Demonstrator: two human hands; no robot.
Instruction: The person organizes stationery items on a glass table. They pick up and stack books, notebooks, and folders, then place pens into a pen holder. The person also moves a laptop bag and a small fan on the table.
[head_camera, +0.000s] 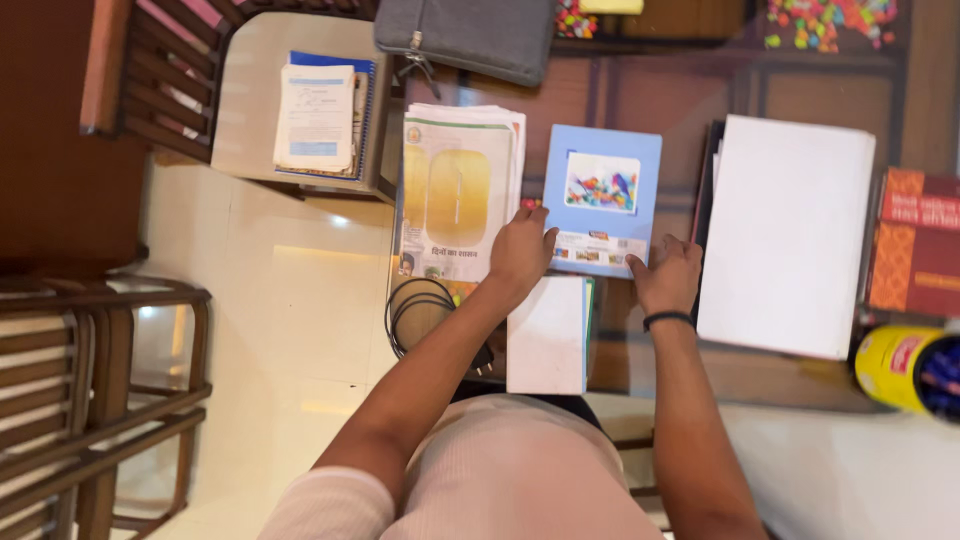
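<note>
The left hand (521, 248) rests with curled fingers on the lower left corner of a light blue rectangular book with a colourful picture on its cover (603, 195), and it seems to grip that edge. The right hand (667, 272), with a thin black band on the wrist (668, 319), holds the lower right corner of the same book, fingers bent over it. The book lies flat on the wooden table (660, 100), between both hands and just beyond them. To the left of the left hand is a stack of printed booklets with a yellow cover (457, 195). Below this hand lie a white closed notebook (546, 335) and a coiled black cable (420, 310). To the right of the right hand is a large white sheet pile (787, 235).
</note>
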